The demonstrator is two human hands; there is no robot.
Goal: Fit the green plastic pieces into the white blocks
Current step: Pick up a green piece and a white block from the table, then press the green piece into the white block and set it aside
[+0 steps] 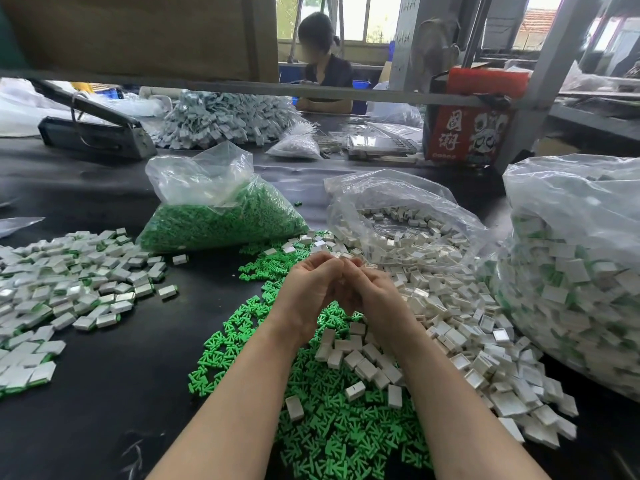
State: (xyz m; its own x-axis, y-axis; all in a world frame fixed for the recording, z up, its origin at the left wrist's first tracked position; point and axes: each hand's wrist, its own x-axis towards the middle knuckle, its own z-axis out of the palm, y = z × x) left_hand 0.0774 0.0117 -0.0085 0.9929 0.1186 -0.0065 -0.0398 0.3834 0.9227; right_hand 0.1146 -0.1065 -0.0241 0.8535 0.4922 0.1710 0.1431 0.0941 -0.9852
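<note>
Both hands, left hand (311,282) and right hand (367,289), meet fingertip to fingertip, their contents hidden; green pieces (332,427) lie directly beneath, white blocks (450,313) nearer the right hand.

Daylight floods in from the windows (349,19) at the back, blown out white. Soft, even light on the table (86,393), glare on the bags (561,188). Edges bow, wide-angle; background slightly soft.
</note>
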